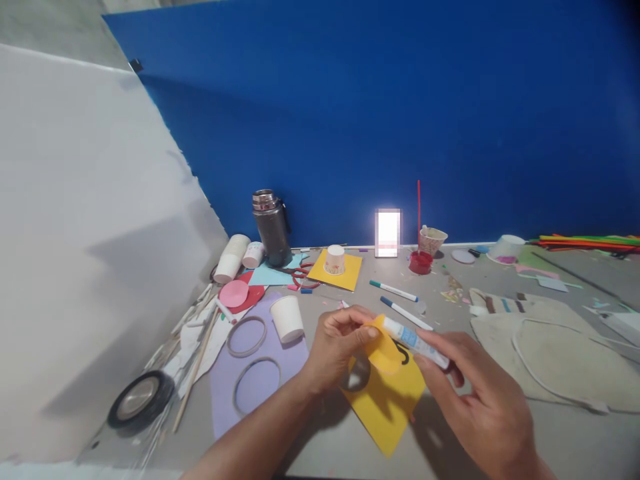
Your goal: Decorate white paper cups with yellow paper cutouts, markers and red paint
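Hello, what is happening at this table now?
A person is doing paper craft. The left hand pinches a small yellow paper piece and holds it above a larger yellow sheet. The right hand holds a white glue tube, tip at that small piece. Nearby are a white paper cup on a lilac sheet, markers and a metal flask.

taking the flask [271,229] as landmark: stacked cups [231,258] lie to its left, an upturned cup [335,259] sits on a paper sheet [350,275] to its right, tape roll [136,399] well before it.
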Tool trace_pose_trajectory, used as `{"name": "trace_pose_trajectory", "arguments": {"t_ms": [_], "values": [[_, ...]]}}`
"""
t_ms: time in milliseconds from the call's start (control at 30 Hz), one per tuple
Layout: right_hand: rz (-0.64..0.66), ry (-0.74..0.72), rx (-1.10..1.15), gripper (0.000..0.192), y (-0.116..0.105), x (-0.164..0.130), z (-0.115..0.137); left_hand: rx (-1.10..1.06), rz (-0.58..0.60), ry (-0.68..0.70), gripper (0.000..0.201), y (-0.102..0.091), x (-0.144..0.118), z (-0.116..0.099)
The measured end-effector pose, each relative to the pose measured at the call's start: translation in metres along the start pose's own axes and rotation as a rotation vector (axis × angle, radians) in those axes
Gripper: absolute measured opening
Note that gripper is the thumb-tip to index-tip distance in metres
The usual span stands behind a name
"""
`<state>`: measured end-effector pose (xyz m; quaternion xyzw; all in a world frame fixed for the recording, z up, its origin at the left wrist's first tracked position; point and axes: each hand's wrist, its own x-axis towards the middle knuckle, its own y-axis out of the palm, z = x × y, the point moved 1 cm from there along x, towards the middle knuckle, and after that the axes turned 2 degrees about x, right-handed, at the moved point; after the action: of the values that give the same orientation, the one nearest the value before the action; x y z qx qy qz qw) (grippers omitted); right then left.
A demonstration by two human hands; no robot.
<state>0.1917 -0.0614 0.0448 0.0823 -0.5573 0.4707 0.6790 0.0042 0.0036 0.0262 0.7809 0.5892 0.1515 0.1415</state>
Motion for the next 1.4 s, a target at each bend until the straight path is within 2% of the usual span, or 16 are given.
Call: {"name": "trace_pose_trajectory", "arguments": {"t_ms": [100,167,233,300,367,467,667,733,867,967,1267,1400], "values": [[-0.013,-0.07,-0.041,0.019,-0.001,0.001,-0.001,0.084,0.018,0.096,0.024,-0.001,0.001,-0.001],[0.003,-0.093,-0.049,0.02,-0.004,0.004,0.0,0.198,0.052,0.241,0.019,-0.003,0.002,-0.002],[0.042,-0.1,-0.031,0.019,-0.009,0.007,0.0,0.327,0.118,0.393,0.014,-0.005,0.003,-0.005],[0.111,-0.094,0.002,0.018,-0.015,0.012,0.0,0.412,0.213,0.463,0.013,-0.006,0.003,-0.008],[0.184,-0.097,0.035,0.016,-0.022,0.016,-0.001,0.427,0.308,0.439,0.013,-0.007,0.003,-0.01],[0.257,-0.119,0.077,0.017,-0.029,0.02,-0.002,0.373,0.407,0.321,0.016,-0.009,0.001,-0.012],[0.305,-0.17,0.12,0.022,-0.03,0.019,-0.005,0.129,0.494,0.017,0.021,-0.01,0.002,-0.008],[0.294,-0.189,0.1,0.023,-0.031,0.021,-0.007,0.088,0.485,-0.02,0.024,-0.01,0.003,-0.006],[0.186,-0.202,-0.003,0.023,-0.039,0.027,-0.008,0.03,0.424,0.019,0.026,-0.011,0.006,-0.003],[0.157,-0.186,-0.021,0.022,-0.045,0.029,-0.004,0.021,0.378,0.022,0.027,-0.011,0.008,-0.001],[0.27,-0.226,0.069,0.032,-0.036,0.01,-0.001,0.034,0.224,0.04,0.021,-0.008,0.006,-0.001],[0.297,-0.223,0.075,0.034,-0.032,0.006,-0.003,0.066,0.223,0.048,0.022,-0.007,0.005,0.0]]}}
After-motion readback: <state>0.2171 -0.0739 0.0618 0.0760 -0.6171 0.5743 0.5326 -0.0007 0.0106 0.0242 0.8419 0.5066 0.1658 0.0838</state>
